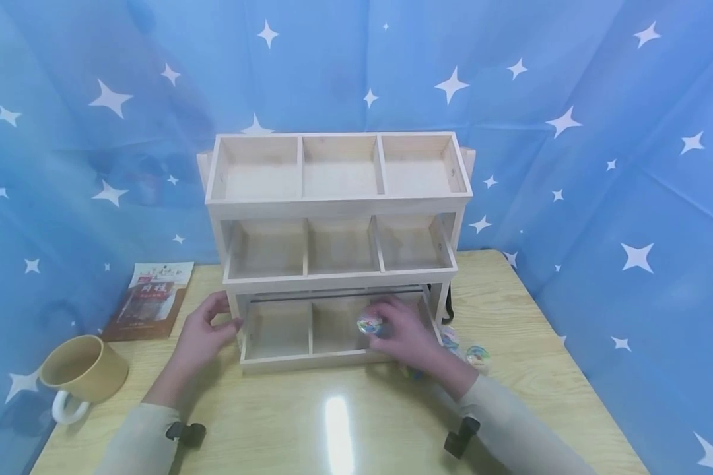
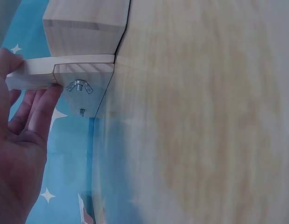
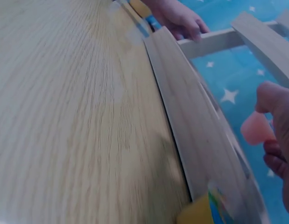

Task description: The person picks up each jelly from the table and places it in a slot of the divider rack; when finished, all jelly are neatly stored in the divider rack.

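Observation:
A three-tier wooden rack (image 1: 339, 208) stands at the back of the table, each tier a box with three compartments. My right hand (image 1: 404, 333) pinches a small jelly cup (image 1: 370, 323) with a printed lid over the bottom tier, near the divider between its middle and right compartments. In the right wrist view, that cup's body (image 3: 256, 128) looks pinkish orange between thumb and fingers. At the rack's left side, my left hand (image 1: 204, 336) grips the upright (image 2: 37, 72), thumb on one face and fingers on the other, beside a wing nut (image 2: 79, 85).
More cups, one with a round printed lid (image 1: 478, 357), lie right of the rack, and a yellow cup (image 3: 195, 213) sits before the bottom tier. A tan mug (image 1: 86, 369) and a brown packet (image 1: 150, 300) are at the left. Starry blue cloth (image 1: 600, 165) hangs behind.

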The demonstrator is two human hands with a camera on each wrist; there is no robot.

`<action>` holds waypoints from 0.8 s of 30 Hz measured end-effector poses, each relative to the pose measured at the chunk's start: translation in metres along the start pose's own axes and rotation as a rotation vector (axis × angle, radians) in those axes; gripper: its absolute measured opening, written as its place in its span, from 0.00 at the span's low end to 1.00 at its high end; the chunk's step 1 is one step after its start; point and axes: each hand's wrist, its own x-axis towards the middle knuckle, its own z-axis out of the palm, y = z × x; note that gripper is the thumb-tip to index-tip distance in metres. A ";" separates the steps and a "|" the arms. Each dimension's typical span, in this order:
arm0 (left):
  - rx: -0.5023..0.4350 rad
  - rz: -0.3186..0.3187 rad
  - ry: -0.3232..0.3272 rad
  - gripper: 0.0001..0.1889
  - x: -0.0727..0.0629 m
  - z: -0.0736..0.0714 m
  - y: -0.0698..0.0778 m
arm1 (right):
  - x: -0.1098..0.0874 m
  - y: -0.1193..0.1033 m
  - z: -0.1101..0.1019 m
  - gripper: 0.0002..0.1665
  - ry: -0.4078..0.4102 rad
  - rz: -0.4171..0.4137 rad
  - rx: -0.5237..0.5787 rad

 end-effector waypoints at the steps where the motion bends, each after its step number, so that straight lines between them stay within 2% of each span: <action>1: 0.002 0.002 0.003 0.27 0.000 0.000 0.000 | 0.004 -0.001 0.003 0.28 -0.006 -0.022 -0.001; 8: 0.019 -0.010 0.016 0.26 0.000 -0.001 0.004 | 0.035 -0.011 0.026 0.29 -0.119 -0.047 -0.005; 15: -0.010 -0.013 0.021 0.25 0.000 0.000 0.001 | 0.059 -0.024 0.047 0.30 -0.166 -0.105 0.045; 24: -0.014 0.013 0.022 0.27 0.000 0.001 0.004 | 0.083 -0.043 0.073 0.31 -0.293 -0.092 0.122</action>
